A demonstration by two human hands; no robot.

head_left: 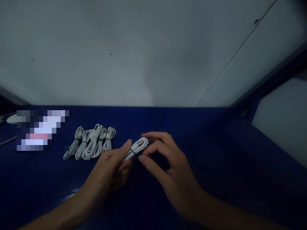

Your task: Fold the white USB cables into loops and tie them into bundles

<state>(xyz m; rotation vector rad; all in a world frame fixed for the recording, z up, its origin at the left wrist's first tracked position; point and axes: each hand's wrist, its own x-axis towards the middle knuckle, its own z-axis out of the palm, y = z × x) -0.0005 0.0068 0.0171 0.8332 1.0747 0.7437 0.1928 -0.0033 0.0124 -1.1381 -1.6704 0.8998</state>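
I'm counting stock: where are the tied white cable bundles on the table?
In the head view, the white cable bundles lie left of centre on the blue tabletop, beyond the left hand, right of the pixelated patch.

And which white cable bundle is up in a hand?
The white, black-tied cable bundle in the left hand; the other white bundles lie side by side on the blue tabletop.
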